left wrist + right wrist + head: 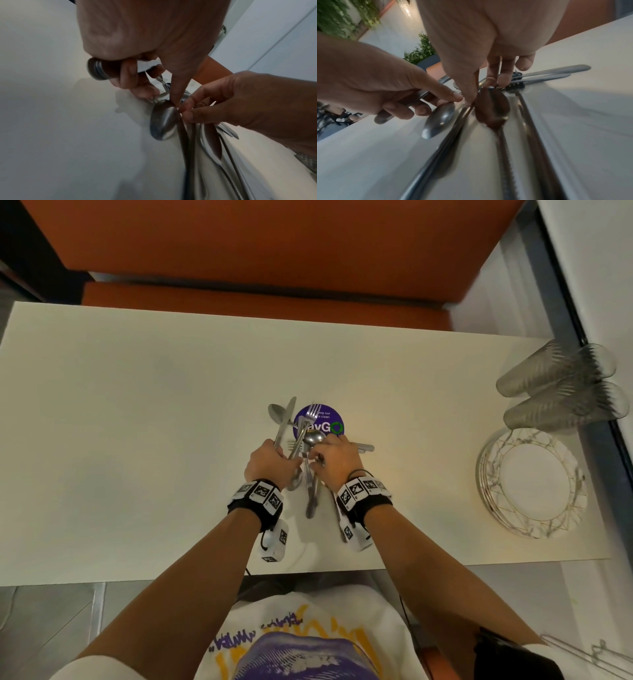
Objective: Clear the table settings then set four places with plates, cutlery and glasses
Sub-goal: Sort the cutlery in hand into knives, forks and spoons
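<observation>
Right now both hands are down in the cutlery pile (301, 440) at the middle of the cream table (137, 405) — knives, forks and spoons lying crossed over a purple round sticker (329, 419). The left hand (269, 462) has its fingers curled round a bundle of handles, blades and tines fanning away from the person. The right hand (337, 458) is just beside it, fingertips (491, 79) pinching at the neck of a spoon (493, 106) — whether it has truly lifted clear, I can't tell. That spoon's long axis runs back toward the person, bowl nearest the fingers, so the right hand looks best placed to draw it out. Smooth polished steel, thin and slippery. Ribbed glasses (561, 392) and stacked marbled plates (532, 484) wait at the table's right end.
</observation>
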The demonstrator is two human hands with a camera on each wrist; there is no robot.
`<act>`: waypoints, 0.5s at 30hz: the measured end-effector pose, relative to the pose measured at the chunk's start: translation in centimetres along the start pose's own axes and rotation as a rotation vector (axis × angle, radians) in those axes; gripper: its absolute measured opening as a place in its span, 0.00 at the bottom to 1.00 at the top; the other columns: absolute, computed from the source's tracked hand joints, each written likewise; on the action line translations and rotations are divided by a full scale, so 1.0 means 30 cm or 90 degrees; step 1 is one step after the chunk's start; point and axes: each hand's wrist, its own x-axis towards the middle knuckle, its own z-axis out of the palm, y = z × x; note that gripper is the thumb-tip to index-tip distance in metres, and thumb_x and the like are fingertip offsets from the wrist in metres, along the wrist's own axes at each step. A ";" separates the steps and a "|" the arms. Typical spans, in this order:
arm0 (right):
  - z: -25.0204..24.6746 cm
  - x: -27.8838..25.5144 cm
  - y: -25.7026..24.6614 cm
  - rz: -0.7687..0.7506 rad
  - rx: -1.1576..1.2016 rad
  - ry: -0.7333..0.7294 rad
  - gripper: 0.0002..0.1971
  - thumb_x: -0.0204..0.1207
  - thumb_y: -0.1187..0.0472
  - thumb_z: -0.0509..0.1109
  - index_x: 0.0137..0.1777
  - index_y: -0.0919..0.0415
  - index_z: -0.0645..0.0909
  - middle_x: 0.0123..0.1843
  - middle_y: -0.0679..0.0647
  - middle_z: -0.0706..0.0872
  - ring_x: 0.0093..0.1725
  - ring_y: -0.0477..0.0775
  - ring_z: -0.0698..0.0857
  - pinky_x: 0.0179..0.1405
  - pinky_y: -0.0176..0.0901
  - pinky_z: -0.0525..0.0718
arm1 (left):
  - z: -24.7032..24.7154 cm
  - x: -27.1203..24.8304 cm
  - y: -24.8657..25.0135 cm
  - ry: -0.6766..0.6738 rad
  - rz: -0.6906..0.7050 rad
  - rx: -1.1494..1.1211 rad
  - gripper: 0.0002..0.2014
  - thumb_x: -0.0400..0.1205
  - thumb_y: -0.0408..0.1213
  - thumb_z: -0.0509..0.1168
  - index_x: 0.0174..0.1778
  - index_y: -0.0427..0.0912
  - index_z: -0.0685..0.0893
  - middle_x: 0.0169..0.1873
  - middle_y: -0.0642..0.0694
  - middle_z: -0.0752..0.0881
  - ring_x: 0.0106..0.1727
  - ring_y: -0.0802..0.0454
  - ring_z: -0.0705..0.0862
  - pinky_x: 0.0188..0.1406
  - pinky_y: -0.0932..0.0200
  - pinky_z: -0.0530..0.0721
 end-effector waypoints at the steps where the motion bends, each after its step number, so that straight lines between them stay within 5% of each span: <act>1: -0.003 0.000 0.009 0.001 -0.011 -0.001 0.08 0.80 0.53 0.71 0.57 0.46 0.88 0.62 0.50 0.84 0.64 0.58 0.77 0.66 0.58 0.76 | -0.004 0.005 -0.006 0.001 -0.006 0.000 0.18 0.75 0.52 0.78 0.45 0.46 0.78 0.41 0.48 0.86 0.36 0.51 0.81 0.37 0.57 0.77; 7: -0.012 0.009 0.020 0.052 -0.037 0.042 0.08 0.81 0.51 0.70 0.54 0.50 0.90 0.59 0.52 0.84 0.63 0.60 0.77 0.63 0.57 0.75 | -0.042 0.026 -0.033 0.024 -0.029 -0.036 0.17 0.75 0.50 0.78 0.46 0.45 0.80 0.39 0.50 0.85 0.41 0.46 0.85 0.40 0.55 0.79; 11: 0.011 0.012 -0.048 0.048 -0.057 -0.007 0.14 0.77 0.41 0.71 0.54 0.48 0.88 0.68 0.50 0.81 0.69 0.58 0.74 0.69 0.60 0.70 | -0.066 0.035 -0.046 0.047 -0.035 -0.046 0.17 0.76 0.51 0.78 0.46 0.44 0.80 0.35 0.53 0.82 0.40 0.46 0.84 0.39 0.55 0.78; 15: 0.032 0.015 -0.100 0.072 -0.047 -0.032 0.14 0.78 0.43 0.71 0.55 0.49 0.89 0.75 0.51 0.79 0.77 0.59 0.70 0.77 0.63 0.67 | -0.093 0.044 -0.065 0.056 -0.049 -0.050 0.18 0.76 0.52 0.78 0.45 0.45 0.79 0.34 0.54 0.81 0.40 0.45 0.84 0.40 0.55 0.78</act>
